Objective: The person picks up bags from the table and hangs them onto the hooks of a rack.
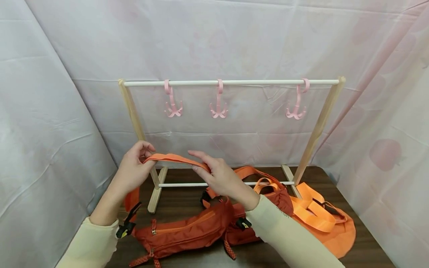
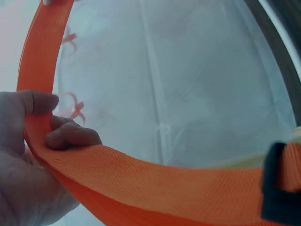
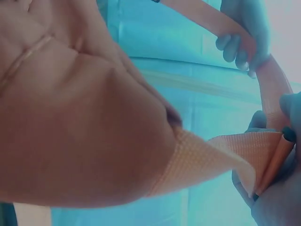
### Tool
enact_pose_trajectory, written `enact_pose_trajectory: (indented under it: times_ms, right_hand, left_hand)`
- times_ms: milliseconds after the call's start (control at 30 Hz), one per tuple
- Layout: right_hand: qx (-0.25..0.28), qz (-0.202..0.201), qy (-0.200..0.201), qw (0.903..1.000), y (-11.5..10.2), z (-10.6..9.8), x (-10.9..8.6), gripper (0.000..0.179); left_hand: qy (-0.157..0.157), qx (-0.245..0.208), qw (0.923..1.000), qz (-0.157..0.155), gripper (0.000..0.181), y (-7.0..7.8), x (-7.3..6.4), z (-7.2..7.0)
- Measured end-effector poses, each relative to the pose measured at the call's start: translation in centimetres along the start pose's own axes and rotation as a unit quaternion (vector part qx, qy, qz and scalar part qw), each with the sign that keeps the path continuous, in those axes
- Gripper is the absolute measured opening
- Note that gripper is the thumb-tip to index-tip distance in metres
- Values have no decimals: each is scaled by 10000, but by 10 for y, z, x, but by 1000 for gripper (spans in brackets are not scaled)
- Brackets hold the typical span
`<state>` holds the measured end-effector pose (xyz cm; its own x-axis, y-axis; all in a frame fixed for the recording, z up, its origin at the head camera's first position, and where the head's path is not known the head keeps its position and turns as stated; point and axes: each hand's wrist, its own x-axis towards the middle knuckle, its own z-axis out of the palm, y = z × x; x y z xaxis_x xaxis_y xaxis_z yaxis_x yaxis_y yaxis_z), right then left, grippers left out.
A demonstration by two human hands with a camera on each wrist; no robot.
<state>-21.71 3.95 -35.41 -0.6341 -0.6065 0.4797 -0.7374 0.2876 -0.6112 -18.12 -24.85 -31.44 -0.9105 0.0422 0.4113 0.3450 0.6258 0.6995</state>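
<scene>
Both hands hold the orange webbing strap [image 1: 172,158] of a rust-red waist bag [image 1: 191,234], raised above the table. My left hand [image 1: 134,165] grips it at the left, thumb over the webbing and fingers curled beneath, as the left wrist view shows. Further right, my right hand [image 1: 222,176] pinches the strap between thumb and fingers. Between them the strap bows slightly upward. A black buckle [image 1: 125,227] hangs at the bag's left end, close to the left sleeve. In the right wrist view, rust-red bag fabric [image 3: 89,136] fills much of the left side.
Behind the hands stands a wooden rack with a white rod [image 1: 261,82], carrying three pink hooks [image 1: 218,109]. A second rust-red bag [image 1: 279,199] and a bright orange bag [image 1: 345,238] lie on the dark table [image 1: 181,203] at right. Pale curtains surround the table.
</scene>
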Motion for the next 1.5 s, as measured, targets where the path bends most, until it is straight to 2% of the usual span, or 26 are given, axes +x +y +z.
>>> enact_pose_trajectory:
  times_ms: [233,367,500,600,800,1000,1167,1333,1500]
  right_hand:
    - [-405,-513,507,9966,-6,-11,12,31]
    - [-660,-816,781,9914,-8,-17,21,23]
    - [-890,-971,978,9865,-9,-25,31,19]
    - [-1031,-1058,1063,9833,-11,-31,39,19]
    - [-1090,-1178,1302,9784,-14,-43,59,16]
    - [-1219,-958,1403,9779,-22,-49,79,17]
    - [-1177,-656,1441,9803,-27,-55,93,18]
    - [-1132,-400,1515,9811,-29,-59,106,19]
    - [-996,-120,1669,9809,-29,-60,120,19]
  left_hand:
    - [-162,59,9985,512,32,-3,-1,-15]
    - [-208,115,9977,630,39,0,0,-23]
    - [-194,117,9971,721,35,5,2,-28]
    - [-56,141,9965,821,27,9,5,-31]
    - [488,335,9928,1039,16,16,16,-35]
    - [1095,459,9849,1256,16,21,30,-38]
    - [1440,483,9792,1345,17,24,43,-37]
    - [1767,633,9733,1319,20,28,55,-37]
    - [1937,773,9708,1183,25,29,68,-35]
